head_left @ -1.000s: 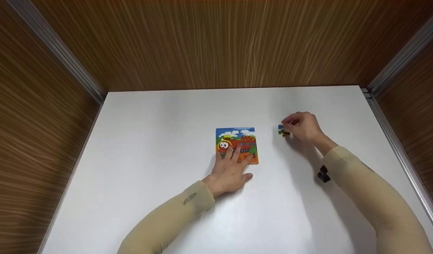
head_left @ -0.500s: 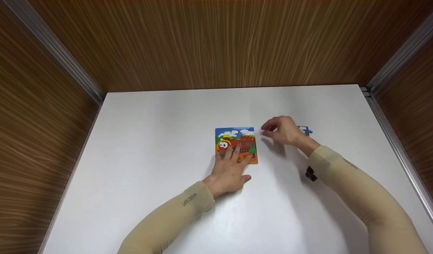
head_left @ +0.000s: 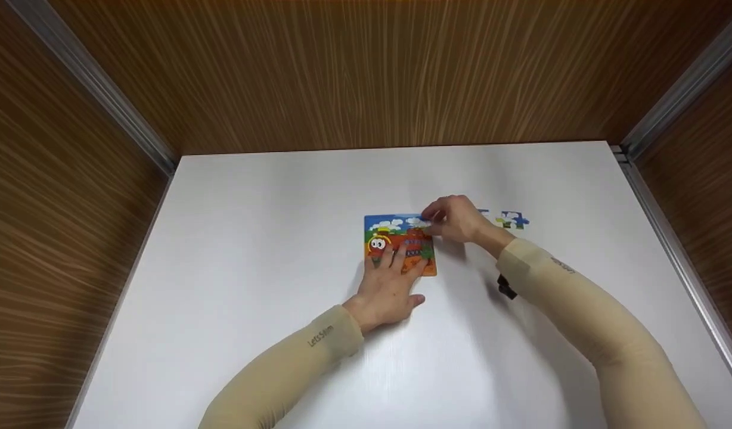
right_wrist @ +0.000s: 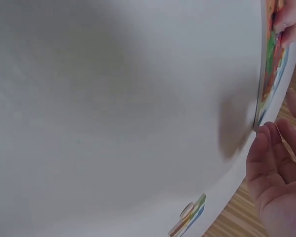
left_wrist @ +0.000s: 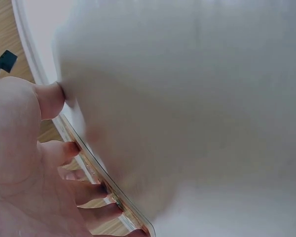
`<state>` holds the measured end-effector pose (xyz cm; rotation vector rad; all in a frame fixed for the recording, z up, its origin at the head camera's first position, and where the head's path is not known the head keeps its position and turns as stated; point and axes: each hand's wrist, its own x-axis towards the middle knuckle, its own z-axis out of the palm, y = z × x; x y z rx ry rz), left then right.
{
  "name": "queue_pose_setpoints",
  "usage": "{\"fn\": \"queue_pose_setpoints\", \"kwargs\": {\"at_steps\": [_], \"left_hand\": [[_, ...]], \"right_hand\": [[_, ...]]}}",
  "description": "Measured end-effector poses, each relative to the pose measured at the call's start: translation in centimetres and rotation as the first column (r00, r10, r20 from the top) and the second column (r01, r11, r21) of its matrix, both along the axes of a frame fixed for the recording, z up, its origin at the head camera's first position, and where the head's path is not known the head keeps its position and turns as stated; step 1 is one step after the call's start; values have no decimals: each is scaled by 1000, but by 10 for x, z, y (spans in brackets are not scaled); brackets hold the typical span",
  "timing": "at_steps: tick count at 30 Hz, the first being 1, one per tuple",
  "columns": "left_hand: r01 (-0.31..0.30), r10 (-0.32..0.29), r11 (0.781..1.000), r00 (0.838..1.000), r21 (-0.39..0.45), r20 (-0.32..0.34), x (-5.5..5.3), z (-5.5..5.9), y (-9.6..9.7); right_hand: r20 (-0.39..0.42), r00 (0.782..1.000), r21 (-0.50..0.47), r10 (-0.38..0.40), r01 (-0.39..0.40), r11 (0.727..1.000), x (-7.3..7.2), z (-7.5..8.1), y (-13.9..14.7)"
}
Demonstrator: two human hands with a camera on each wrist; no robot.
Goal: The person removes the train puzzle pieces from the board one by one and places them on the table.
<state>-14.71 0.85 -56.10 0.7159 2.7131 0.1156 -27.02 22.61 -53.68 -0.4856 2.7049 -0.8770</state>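
A picture puzzle [head_left: 380, 223] with a red cartoon train lies flat near the table's middle. On its lower part rests my left hand [head_left: 385, 295], palm down with fingers spread; the left wrist view shows those fingertips touching its face beside the board's edge. My right hand [head_left: 455, 219] is at the puzzle's upper right corner, its thumb and forefinger apart along the right edge. In the right wrist view, its fingertips [right_wrist: 259, 143] meet the board's corner, and no loose piece shows between them. That hand partly covers the corner.
Loose puzzle pieces [head_left: 512, 220] lie on the white table [head_left: 270, 238] to the right, partly behind the right hand. One loose piece [right_wrist: 190, 217] also shows in the right wrist view. Wood-grain panels [head_left: 366, 77] stand behind and at both sides.
My right hand has moved left from the loose pieces to the puzzle's upper right corner, uncovering the pieces. The left hand and the puzzle have hardly moved.
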Motion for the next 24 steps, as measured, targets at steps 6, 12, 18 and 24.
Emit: {"fn": "queue_pose_setpoints", "kwargs": {"at_steps": [6, 12, 18, 24], "left_hand": [[5, -5, 1000, 1000, -7, -17, 0, 0, 0], [0, 0, 1000, 1000, -9, -9, 0, 0, 1], [3, -3, 1000, 1000, -10, -1, 1, 0, 1], [10, -10, 1000, 1000, -12, -10, 0, 2, 1]], "right_hand": [[-4, 1000, 9, 25, -25, 1000, -2, -3, -8], [-35, 998, 44, 47, -45, 998, -4, -5, -9], [-27, 998, 83, 53, -51, 995, -4, -6, -12], [-22, 999, 106, 46, -43, 993, -5, -3, -15]]}}
